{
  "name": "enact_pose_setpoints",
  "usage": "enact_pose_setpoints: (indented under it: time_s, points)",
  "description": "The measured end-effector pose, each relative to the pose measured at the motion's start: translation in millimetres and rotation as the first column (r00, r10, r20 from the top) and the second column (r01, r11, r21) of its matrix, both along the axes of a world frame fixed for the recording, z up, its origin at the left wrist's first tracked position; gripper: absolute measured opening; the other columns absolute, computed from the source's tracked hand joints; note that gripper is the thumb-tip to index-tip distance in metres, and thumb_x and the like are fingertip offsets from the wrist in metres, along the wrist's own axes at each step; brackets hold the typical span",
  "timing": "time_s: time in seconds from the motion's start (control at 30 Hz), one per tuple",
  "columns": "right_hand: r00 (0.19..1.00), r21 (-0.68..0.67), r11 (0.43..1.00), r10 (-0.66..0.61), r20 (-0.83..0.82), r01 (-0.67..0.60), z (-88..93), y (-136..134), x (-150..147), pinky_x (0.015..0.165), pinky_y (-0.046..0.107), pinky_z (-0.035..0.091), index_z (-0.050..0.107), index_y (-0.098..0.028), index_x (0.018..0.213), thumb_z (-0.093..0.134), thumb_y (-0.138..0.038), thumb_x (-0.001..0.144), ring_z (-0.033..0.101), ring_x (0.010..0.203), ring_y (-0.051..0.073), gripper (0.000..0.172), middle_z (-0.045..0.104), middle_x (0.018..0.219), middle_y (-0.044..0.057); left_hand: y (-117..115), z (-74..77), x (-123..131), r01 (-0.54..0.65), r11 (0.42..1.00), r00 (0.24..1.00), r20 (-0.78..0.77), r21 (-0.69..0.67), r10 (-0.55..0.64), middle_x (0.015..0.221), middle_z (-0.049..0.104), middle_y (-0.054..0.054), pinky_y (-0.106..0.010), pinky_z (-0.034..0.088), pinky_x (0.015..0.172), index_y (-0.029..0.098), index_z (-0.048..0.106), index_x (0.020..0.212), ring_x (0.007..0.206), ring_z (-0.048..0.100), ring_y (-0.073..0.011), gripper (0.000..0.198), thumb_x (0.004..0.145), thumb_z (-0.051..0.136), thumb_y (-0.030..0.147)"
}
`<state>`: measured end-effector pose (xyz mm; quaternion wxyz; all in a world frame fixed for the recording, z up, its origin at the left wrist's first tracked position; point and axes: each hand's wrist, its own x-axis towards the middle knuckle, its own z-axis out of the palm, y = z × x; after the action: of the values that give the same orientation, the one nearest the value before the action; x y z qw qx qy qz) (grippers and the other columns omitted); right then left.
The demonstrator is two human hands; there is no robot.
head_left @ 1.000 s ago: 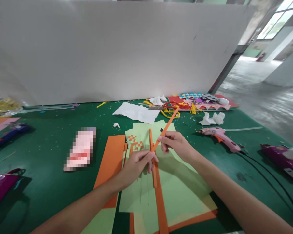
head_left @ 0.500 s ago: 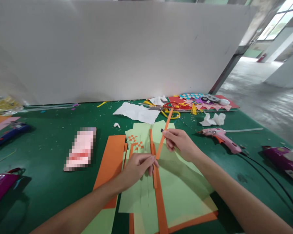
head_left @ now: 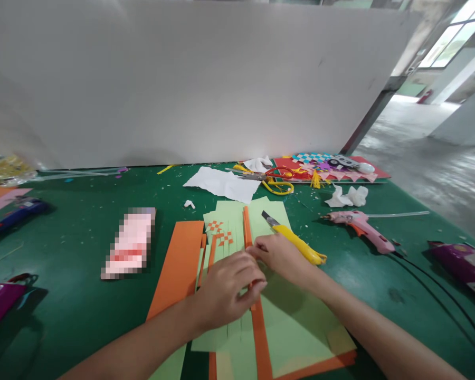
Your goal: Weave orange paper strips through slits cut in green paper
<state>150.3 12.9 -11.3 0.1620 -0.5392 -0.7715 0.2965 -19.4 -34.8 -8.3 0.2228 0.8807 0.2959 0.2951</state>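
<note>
My left hand (head_left: 231,290) is closed, its fingers curled over the middle of a narrow orange paper strip (head_left: 247,227). Its thumb points right. My right hand (head_left: 279,256) pinches at the same spot, and the two sets of fingertips meet. The fingers partly hide the strip and whatever lies between them. Under both hands are pale green paper sheets (head_left: 301,316), some with slits cut along them. Beside my right hand, a yellow utility knife (head_left: 298,244) lies on the sheets with its blade out. Small orange-and-green checkered woven pieces (head_left: 225,238) lie left of the strip.
An orange sheet (head_left: 178,264) lies to the left, with a blurred pink item (head_left: 130,243) beyond it. Scissors (head_left: 257,176) and white paper (head_left: 221,183) lie at the back. A pink glue gun (head_left: 360,227) with its cord is at the right. A white panel (head_left: 182,79) rises behind.
The slanting orange strip has come down between my hands. My right hand has moved down and left to meet my left hand, uncovering the utility knife.
</note>
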Motion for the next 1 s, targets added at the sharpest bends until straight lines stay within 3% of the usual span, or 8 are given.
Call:
enact_pose_setpoints:
  time_s: [0.17, 0.33, 0.5, 0.7, 0.83, 1.0]
  points:
    - [0.997, 0.083, 0.996, -0.022, 0.073, 0.015, 1.2, -2, 1, 0.05, 0.028, 0.022, 0.053, -0.019, 0.06, 0.047, -0.026, 0.091, 0.04, 0.05, 0.012, 0.032, 0.054, 0.056, 0.0, -1, -7.3, 0, -0.005, 0.996, 0.989, -0.145, 0.094, 0.019, 0.087, 0.07, -0.007, -0.036, 0.046, 0.082, 0.016, 0.063, 0.093, 0.088, 0.061, -0.0222, 0.018, 0.093, 0.045, 0.017]
    - [0.982, 0.18, 0.984, -0.024, 0.188, -0.01, -2.6, -1, 4, 0.051, 0.028, 0.023, 0.06, -0.02, 0.077, 0.048, -0.028, 0.092, 0.053, 0.056, 0.015, 0.021, 0.063, 0.064, 0.002, 1, -9.2, -2, -0.109, 0.99, 0.984, -0.133, 0.093, 0.121, 0.083, 0.069, -0.007, -0.034, 0.047, 0.076, 0.017, 0.064, 0.088, 0.085, 0.062, -0.0219, 0.021, 0.093, 0.043, 0.016]
    - [0.949, 0.182, 0.978, 0.038, 0.312, -0.099, 0.2, -5, 4, 0.05, 0.028, 0.021, 0.059, -0.022, 0.09, 0.046, -0.027, 0.093, 0.059, 0.057, 0.017, 0.015, 0.068, 0.069, 0.002, 5, -6.3, -2, -0.194, 0.98, 0.974, -0.112, 0.043, 0.197, 0.079, 0.067, -0.007, -0.032, 0.048, 0.069, 0.017, 0.063, 0.084, 0.076, 0.061, -0.0202, 0.022, 0.093, 0.043, 0.015]
    - [0.927, 0.194, 0.969, 0.071, 0.369, -0.152, 1.3, -7, 3, 0.048, 0.029, 0.019, 0.056, -0.021, 0.091, 0.041, -0.026, 0.095, 0.061, 0.057, 0.018, 0.017, 0.068, 0.07, 0.002, 12, -8.6, -6, -0.256, 0.966, 0.961, -0.112, -0.015, 0.253, 0.091, 0.07, -0.007, -0.035, 0.049, 0.079, 0.018, 0.063, 0.089, 0.086, 0.063, -0.0223, 0.019, 0.092, 0.045, 0.016]
    - [0.926, 0.205, 0.965, 0.077, 0.371, -0.162, 0.5, -8, 2, 0.049, 0.029, 0.019, 0.057, -0.019, 0.087, 0.042, -0.024, 0.095, 0.06, 0.058, 0.017, 0.018, 0.068, 0.07, 0.004, 16, -10.3, -8, -0.294, 0.944, 0.954, -0.098, -0.148, 0.282, 0.088, 0.069, -0.005, -0.032, 0.049, 0.075, 0.018, 0.061, 0.088, 0.083, 0.063, -0.02, 0.018, 0.093, 0.045, 0.017]
    - [0.934, 0.067, 0.987, 0.114, 0.34, -0.145, 14.4, -11, 5, 0.048, 0.029, 0.017, 0.058, -0.019, 0.076, 0.05, -0.02, 0.088, 0.054, 0.053, 0.014, 0.015, 0.065, 0.065, 0.002, 18, -10.7, -8, -0.277, 0.947, 0.96, -0.083, -0.166, 0.266, 0.092, 0.069, -0.004, -0.033, 0.048, 0.079, 0.02, 0.061, 0.09, 0.086, 0.061, -0.0196, 0.017, 0.092, 0.044, 0.016]
